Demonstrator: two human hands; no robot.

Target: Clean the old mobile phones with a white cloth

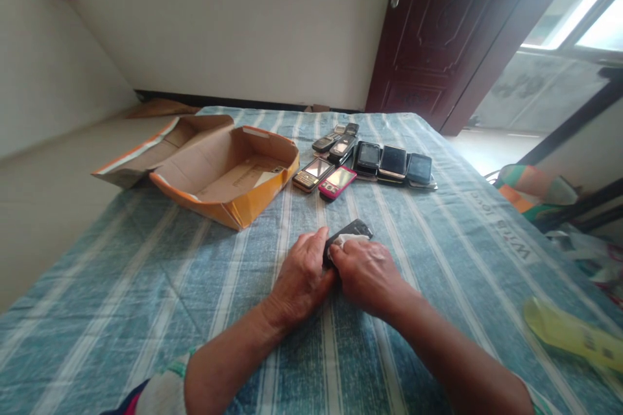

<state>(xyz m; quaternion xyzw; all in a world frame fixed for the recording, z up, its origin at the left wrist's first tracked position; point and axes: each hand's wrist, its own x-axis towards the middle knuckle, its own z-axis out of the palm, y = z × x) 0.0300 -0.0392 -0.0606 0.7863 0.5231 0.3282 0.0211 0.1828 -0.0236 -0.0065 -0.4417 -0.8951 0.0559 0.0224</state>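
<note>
A black mobile phone (360,228) lies tilted between my hands, close above or on the striped tablecloth. My left hand (302,272) grips its near left end, with the thumb along its side. A white cloth or tissue (348,238) is pinched in my right hand (367,272) and pressed against the phone's face. My right fingers cover much of the phone. Beyond my hands lie a pink phone (338,182) and a brown phone with a keypad (312,175).
Stacked phones (392,162) and several older keypad phones (343,148) sit farther back. An open orange cardboard box (263,204) stands at the left with its lid folded back. A yellow plastic packet (569,331) lies at the right. The blue striped tablecloth (146,292) covers the table.
</note>
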